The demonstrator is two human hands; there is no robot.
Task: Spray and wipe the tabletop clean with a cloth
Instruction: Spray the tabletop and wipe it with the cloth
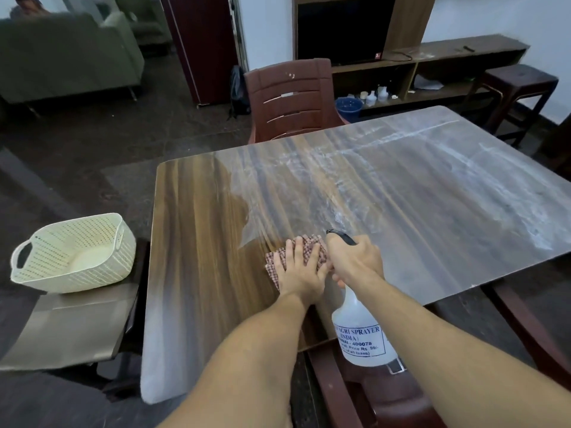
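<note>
Pressing flat on the checked cloth (304, 253), the left hand (301, 273) has its fingers spread and palm down, pinning the fabric to the wooden tabletop (200, 242) just below the centre of the frame. Right beside it, thumbs almost touching, the right hand (355, 261) is wrapped tight around the neck of the spray bottle (361, 332), its black nozzle poking out above the knuckles toward the middle of the table; whether a finger sits on the trigger, I cannot tell. The translucent bottle hangs down toward the lower centre, over the table's near edge and a brown plastic chair (386, 396). Look at the surface: the left strip shows clean dark grain, while a whitish, streaky film covers the centre and the whole right side, so there is plenty left to wipe. That cloth looks thin and limp, likely to bunch unless the palm keeps it spread. The bottle looks like light, stiff plastic, possibly slick if wet, and the neck under the trigger head is the sensible hold. Off at the left edge, a cream perforated basket (74, 254) sits on a low stand, apart from the table.
</note>
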